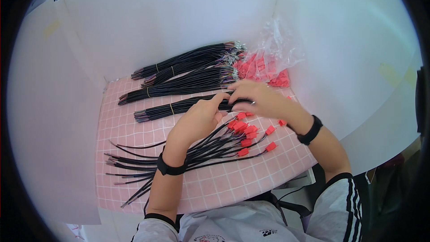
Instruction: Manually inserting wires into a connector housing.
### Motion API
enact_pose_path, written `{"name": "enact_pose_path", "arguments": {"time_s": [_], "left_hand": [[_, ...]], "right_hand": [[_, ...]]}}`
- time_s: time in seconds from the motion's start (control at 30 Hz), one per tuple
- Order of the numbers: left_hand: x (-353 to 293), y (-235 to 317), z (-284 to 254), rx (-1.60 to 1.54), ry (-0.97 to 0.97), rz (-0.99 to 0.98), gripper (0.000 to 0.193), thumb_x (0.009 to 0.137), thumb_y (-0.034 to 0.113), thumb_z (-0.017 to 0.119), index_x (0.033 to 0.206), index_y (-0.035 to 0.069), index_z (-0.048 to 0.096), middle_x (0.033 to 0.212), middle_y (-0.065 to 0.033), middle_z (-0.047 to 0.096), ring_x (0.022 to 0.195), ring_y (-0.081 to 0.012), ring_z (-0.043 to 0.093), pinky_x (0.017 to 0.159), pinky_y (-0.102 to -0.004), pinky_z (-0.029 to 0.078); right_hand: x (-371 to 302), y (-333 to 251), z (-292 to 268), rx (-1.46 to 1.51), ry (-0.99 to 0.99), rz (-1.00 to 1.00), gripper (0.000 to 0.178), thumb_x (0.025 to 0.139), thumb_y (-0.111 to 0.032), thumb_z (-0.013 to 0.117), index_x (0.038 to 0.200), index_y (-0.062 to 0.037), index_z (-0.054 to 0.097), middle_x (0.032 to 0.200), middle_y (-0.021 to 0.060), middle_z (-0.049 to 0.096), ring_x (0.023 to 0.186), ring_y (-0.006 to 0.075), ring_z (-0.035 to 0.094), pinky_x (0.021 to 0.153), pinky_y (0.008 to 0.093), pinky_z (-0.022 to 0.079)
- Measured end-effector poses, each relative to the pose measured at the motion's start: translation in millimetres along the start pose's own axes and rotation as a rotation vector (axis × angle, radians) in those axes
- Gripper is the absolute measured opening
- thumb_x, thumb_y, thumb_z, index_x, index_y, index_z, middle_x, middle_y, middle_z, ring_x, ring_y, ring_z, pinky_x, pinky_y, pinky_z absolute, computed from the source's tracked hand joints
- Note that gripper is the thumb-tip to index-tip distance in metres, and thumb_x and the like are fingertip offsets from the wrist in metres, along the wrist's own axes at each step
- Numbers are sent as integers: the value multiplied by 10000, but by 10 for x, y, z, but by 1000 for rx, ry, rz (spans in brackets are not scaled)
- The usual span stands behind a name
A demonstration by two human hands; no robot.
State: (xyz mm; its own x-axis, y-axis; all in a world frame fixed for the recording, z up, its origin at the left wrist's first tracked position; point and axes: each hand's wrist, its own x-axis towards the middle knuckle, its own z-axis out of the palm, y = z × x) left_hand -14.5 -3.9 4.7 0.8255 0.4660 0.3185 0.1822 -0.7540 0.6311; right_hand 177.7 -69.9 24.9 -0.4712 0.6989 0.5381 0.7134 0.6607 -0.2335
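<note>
A bundle of thin black cables (156, 111), tied with a rubber band, lies across the middle of the table. At its right end both my hands are together. My left hand (201, 115) is closed, with its thumb and forefinger on the cables. My right hand (260, 100) curls its fingers and thumb round the bundle's tip, where a small metal terminal shows; how many cables it grips is hidden. Closer to me, below the hands, several loose black cables (210, 154) lie fanned out, with red plastic connectors (240, 127) on their right ends.
Several more tied cable bundles (188, 82) lie at the back. Beside their right ends, red connectors (257, 66) spill from a clear plastic bag (280, 42). A pink checked cloth (251, 181) covers the table. White panels (179, 13) enclose the back and sides.
</note>
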Motion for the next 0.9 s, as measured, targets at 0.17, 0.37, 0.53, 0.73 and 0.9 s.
{"name": "enact_pose_path", "arguments": {"time_s": [0.17,0.37,0.53,0.73,0.9], "left_hand": [[-18,-55,-79,61,114,5,218,831,96,506,1025,1,541,673,-157,533,546,-205,457,549,-306,390],[9,94,-233,4,144,-43,221,840,80,488,1041,3,537,652,-136,508,550,-180,454,552,-292,392],[141,225,-150,-73,199,207,196,829,53,489,1016,19,537,642,-79,505,557,-123,452,532,-259,386],[-257,297,-387,-161,239,-20,148,837,93,494,945,10,552,624,-90,509,544,-152,464,518,-271,381],[-277,392,-418,-342,259,-49,159,860,163,498,838,6,505,573,-64,490,512,-111,451,486,-256,355]], "right_hand": [[-291,633,-415,-212,-106,702,191,696,-111,661,846,-15,591,855,124,619,786,248,586,712,325,458],[-833,1361,-169,-384,-590,790,280,603,-143,715,832,-27,603,788,146,620,727,263,594,678,351,468],[-1040,1422,-204,-155,-487,704,287,577,-155,700,832,-47,625,779,151,624,737,266,596,670,370,470],[-817,1324,-141,-331,-359,728,146,624,-85,596,761,-37,615,742,189,603,710,295,596,640,387,463],[-544,597,-613,-214,-55,718,243,676,-133,595,892,-21,593,710,158,597,616,274,568,588,352,455]]}}
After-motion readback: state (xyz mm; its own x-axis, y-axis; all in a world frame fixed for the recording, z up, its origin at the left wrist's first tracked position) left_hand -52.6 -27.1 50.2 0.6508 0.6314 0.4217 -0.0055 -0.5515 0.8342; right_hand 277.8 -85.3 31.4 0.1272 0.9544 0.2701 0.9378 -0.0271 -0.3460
